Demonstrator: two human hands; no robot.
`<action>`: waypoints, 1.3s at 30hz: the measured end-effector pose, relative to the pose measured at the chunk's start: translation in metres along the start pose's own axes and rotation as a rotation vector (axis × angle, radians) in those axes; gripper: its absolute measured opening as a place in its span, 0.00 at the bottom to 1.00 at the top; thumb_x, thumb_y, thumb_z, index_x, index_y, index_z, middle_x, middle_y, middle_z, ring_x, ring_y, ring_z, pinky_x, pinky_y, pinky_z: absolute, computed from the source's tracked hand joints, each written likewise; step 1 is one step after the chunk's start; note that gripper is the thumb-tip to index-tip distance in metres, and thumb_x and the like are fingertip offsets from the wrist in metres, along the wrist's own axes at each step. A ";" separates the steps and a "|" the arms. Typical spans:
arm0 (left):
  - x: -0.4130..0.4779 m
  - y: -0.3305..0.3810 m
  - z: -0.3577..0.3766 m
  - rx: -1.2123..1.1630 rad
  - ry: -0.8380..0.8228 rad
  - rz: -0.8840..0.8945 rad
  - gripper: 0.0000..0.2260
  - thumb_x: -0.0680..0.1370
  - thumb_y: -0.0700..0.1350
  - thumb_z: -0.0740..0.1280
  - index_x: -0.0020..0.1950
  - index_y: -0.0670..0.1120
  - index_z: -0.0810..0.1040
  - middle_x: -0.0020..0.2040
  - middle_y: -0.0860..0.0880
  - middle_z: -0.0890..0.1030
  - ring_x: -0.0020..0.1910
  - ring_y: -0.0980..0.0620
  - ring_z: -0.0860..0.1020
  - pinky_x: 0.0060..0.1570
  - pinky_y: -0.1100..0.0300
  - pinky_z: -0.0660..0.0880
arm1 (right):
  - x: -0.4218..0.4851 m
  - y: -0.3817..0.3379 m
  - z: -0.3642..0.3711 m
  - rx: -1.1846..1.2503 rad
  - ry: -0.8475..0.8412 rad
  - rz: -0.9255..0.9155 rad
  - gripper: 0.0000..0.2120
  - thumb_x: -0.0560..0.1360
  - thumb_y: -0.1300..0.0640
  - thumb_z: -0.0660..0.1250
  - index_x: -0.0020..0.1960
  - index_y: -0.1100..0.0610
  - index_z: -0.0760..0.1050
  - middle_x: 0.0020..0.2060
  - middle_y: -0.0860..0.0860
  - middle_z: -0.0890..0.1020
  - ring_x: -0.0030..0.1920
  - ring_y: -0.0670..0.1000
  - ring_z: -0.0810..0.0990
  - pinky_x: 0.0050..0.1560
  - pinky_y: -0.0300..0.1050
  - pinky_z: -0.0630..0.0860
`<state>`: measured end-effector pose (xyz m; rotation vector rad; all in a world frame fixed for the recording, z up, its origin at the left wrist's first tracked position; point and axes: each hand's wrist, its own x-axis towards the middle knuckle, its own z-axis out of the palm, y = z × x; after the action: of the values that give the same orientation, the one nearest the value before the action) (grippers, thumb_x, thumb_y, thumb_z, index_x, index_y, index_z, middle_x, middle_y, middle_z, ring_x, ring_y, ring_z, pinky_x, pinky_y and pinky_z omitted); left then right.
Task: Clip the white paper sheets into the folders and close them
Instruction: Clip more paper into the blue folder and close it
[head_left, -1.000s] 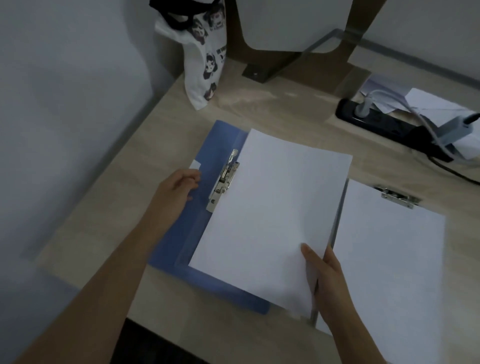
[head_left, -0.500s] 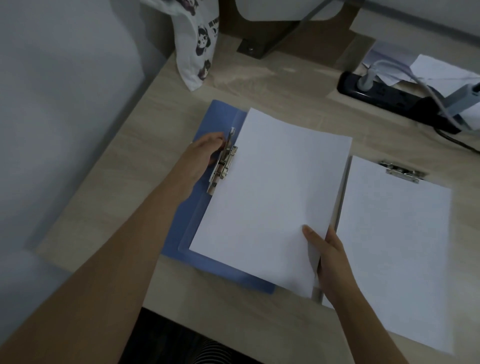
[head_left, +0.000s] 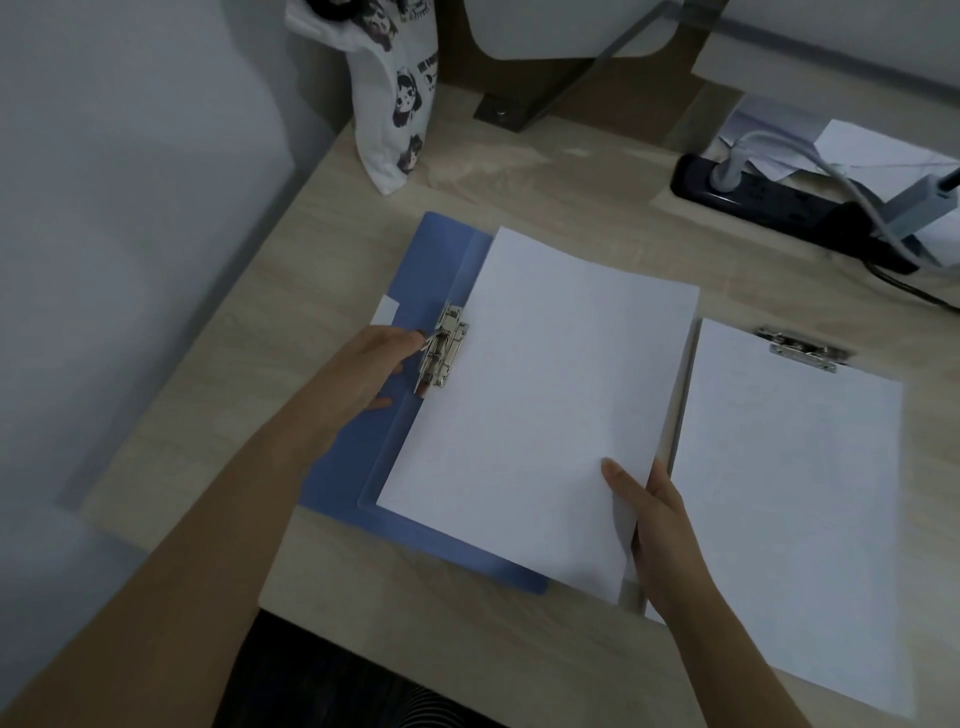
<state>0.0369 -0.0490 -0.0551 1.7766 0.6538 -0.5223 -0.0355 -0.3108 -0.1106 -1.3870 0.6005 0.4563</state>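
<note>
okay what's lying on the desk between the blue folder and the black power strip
Nothing; the head view shows only bare wooden desk between the blue folder and the black power strip.

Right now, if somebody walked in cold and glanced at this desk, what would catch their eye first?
Probably the big white sheet lying over the open blue folder mid-desk, with the right hand pinching its near right corner. Next, the left hand reaching to the shiny metal clip at the sheet's left edge. To the right lies a second sheet under its own clip.
</note>
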 end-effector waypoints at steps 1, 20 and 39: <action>0.001 0.002 0.000 0.041 -0.004 -0.062 0.10 0.79 0.53 0.58 0.55 0.49 0.70 0.54 0.51 0.74 0.55 0.54 0.72 0.55 0.54 0.72 | 0.000 0.000 0.000 0.003 0.000 -0.001 0.17 0.75 0.57 0.64 0.63 0.50 0.71 0.54 0.50 0.82 0.53 0.53 0.81 0.51 0.50 0.77; 0.001 0.007 -0.004 0.100 -0.201 -0.121 0.22 0.75 0.64 0.54 0.55 0.50 0.73 0.47 0.54 0.78 0.48 0.57 0.77 0.47 0.64 0.73 | 0.005 -0.004 -0.005 -0.026 -0.057 0.011 0.16 0.76 0.56 0.63 0.63 0.50 0.72 0.55 0.50 0.82 0.52 0.53 0.81 0.45 0.44 0.78; 0.009 0.001 -0.006 0.061 -0.232 -0.143 0.20 0.74 0.66 0.54 0.46 0.51 0.75 0.45 0.52 0.80 0.46 0.55 0.79 0.43 0.61 0.76 | 0.010 -0.002 -0.008 0.015 -0.078 0.014 0.30 0.59 0.42 0.75 0.59 0.48 0.75 0.52 0.50 0.84 0.49 0.51 0.83 0.40 0.41 0.80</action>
<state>0.0445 -0.0424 -0.0584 1.7012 0.6098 -0.8405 -0.0277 -0.3193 -0.1165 -1.3451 0.5495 0.5135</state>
